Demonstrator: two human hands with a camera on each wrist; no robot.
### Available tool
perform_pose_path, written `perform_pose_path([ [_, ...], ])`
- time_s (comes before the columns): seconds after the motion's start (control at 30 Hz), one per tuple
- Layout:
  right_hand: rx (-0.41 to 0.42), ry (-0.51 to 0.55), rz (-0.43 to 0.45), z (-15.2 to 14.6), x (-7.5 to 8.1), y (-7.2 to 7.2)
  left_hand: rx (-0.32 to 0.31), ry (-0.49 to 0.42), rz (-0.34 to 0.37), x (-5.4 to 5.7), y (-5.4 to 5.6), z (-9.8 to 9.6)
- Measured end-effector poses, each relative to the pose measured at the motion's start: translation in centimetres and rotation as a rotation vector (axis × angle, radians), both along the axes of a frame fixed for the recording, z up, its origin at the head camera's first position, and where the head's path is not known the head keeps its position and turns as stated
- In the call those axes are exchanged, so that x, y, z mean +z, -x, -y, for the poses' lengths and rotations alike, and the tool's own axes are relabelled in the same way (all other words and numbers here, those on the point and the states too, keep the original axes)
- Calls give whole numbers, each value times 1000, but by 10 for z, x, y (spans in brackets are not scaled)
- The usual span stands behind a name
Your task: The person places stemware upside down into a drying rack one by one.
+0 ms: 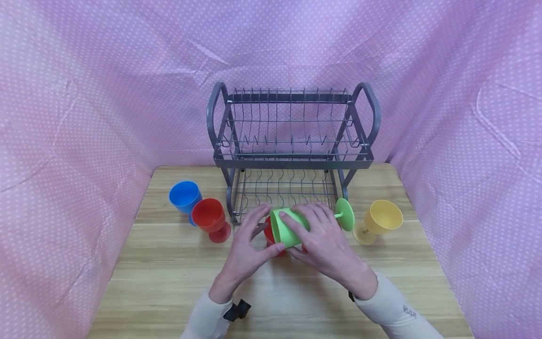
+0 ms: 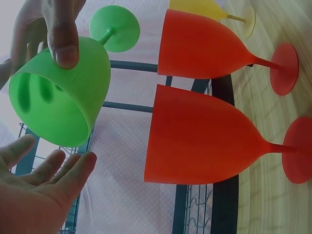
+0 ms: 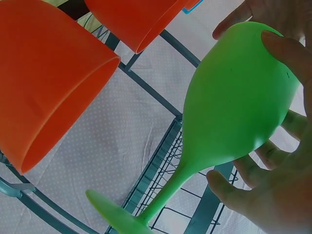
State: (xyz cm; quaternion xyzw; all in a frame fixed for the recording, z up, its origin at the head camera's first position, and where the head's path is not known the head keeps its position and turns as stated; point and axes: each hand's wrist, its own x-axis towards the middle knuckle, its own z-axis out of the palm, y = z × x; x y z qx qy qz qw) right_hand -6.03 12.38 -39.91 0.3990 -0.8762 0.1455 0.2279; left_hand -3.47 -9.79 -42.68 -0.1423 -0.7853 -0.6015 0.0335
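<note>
A light green plastic goblet (image 1: 290,228) is tilted on its side above the table, its mouth toward the left and its round foot to the right. My right hand (image 1: 328,242) grips it around the bowl, with the thumb on the near side. Close to the goblet's mouth is my left hand (image 1: 244,252), fingers spread and relaxed; in the left wrist view its fingers (image 2: 73,178) stand apart from the rim. Two red goblets (image 2: 200,139) stand upright beside the hands, mostly hidden from the head view.
Behind stands a grey two-tier dish rack (image 1: 292,164). To the left are a blue goblet (image 1: 185,197) and another red goblet (image 1: 209,215), both upright. A yellow goblet (image 1: 383,217) stands at the right. Pink dotted cloth (image 1: 127,94) surrounds the wooden table (image 1: 169,282).
</note>
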Motion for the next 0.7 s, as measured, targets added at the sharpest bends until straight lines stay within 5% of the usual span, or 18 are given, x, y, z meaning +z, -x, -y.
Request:
perform_pose_path([
  [0.7, 1, 33, 2, 1, -3, -1, -2, -18, -4, -2, 1, -2],
])
